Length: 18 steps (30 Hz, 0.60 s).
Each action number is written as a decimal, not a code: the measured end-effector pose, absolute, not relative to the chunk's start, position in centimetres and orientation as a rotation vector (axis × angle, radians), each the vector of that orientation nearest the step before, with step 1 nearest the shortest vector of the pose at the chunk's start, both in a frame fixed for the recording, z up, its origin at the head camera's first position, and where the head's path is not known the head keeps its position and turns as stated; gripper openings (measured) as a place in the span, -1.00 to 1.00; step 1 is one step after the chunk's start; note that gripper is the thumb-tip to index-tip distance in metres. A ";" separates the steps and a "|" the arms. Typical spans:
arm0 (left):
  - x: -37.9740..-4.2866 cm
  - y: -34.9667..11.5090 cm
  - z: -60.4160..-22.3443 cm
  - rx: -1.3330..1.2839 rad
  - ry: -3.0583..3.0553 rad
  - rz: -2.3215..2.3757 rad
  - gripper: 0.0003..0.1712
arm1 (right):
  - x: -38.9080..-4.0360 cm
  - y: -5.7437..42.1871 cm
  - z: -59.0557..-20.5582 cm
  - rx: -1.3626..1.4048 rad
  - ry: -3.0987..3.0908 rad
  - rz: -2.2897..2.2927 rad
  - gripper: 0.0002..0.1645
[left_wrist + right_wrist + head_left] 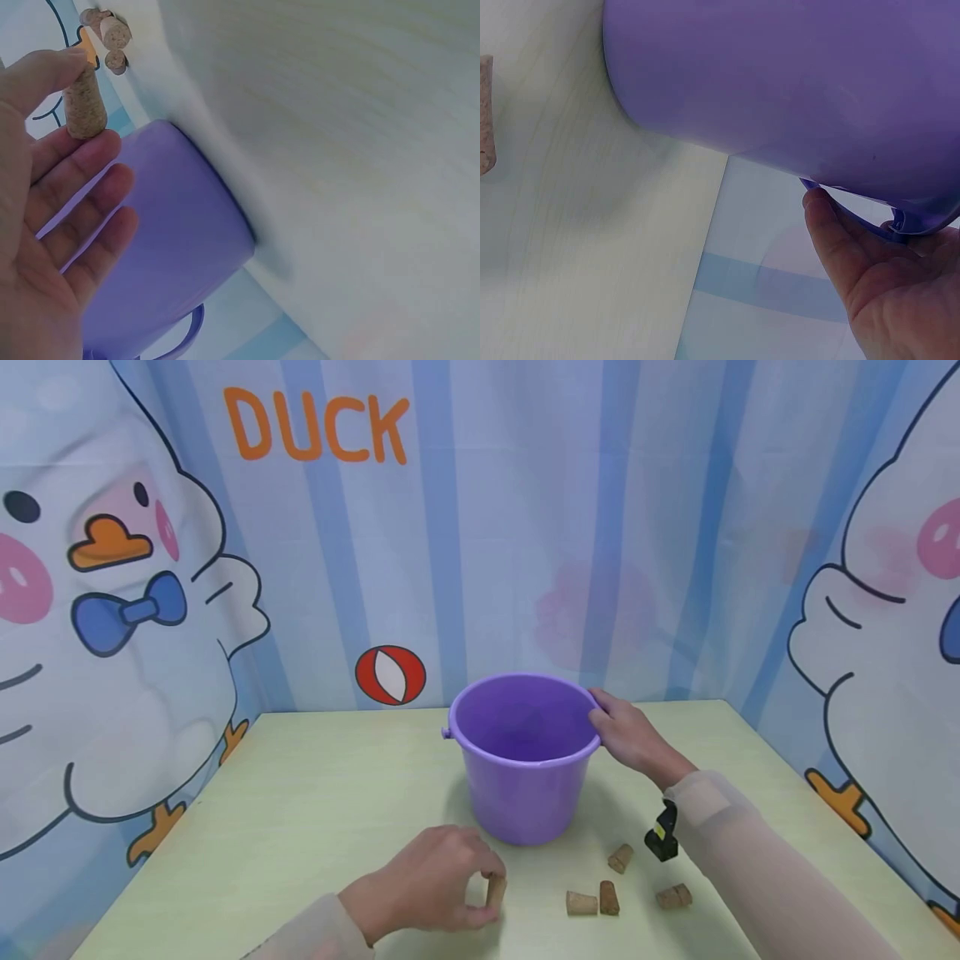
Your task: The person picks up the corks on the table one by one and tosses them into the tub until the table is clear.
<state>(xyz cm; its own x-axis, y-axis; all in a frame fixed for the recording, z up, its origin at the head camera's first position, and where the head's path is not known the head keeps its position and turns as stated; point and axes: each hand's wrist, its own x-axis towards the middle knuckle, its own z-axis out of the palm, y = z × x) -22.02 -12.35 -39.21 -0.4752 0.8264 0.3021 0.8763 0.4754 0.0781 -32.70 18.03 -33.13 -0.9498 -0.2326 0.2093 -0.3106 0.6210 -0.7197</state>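
My left hand (pixel 438 881) pinches a cork (pixel 85 105) between thumb and fingertips, in front of the purple bucket and low over the table. In the left wrist view the other fingers are spread apart beside the bucket wall. The purple bucket (pixel 525 802) stands upright on the table, its mouth facing up. On its right side my right hand (pixel 633 735) holds the rim. The right wrist view shows those fingers by the rim and the bucket's handle (pixel 862 221). Several tapered corks lie to the right of my left hand, among them a pale cork (pixel 581 903) and a darker cork (pixel 609 898).
Another cork (pixel 620 858) lies close to the bucket's base, and one more cork (pixel 674 897) is beneath my right forearm. The pale table (pixel 322 793) ends at a blue striped curtain (pixel 495 527) with duck pictures. A black wrist device (pixel 663 833) sits by the right sleeve.
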 end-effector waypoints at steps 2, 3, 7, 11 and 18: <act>-22.1 -12.3 -39.0 -1.460 -2.480 -0.330 -0.79 | -32.7 18.0 -33.1 0.461 -2.741 1.245 -0.36; -22.1 -12.3 -38.9 -1.453 -2.470 -0.329 -0.78 | -32.7 18.0 -33.1 0.459 -2.741 1.245 -0.36; -22.2 -12.3 -38.8 -1.432 -2.422 -0.338 -0.78 | -32.7 18.1 -33.1 0.458 -2.739 1.247 -0.36; -22.3 -12.3 -38.6 -1.410 -2.407 -0.378 -0.78 | -32.7 18.1 -33.1 0.460 -2.737 1.254 -0.37; -22.4 -12.3 -38.3 -1.395 -2.324 -0.440 -0.76 | -32.7 18.1 -33.2 0.468 -2.738 1.260 -0.38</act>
<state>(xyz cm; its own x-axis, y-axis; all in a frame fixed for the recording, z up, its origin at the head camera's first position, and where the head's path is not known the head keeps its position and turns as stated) -22.41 -12.26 -38.32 -0.4264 0.7652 0.4823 0.8885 0.4542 0.0649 -32.70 18.07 -33.16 -0.9488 -0.2374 0.2085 -0.3127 0.6123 -0.7262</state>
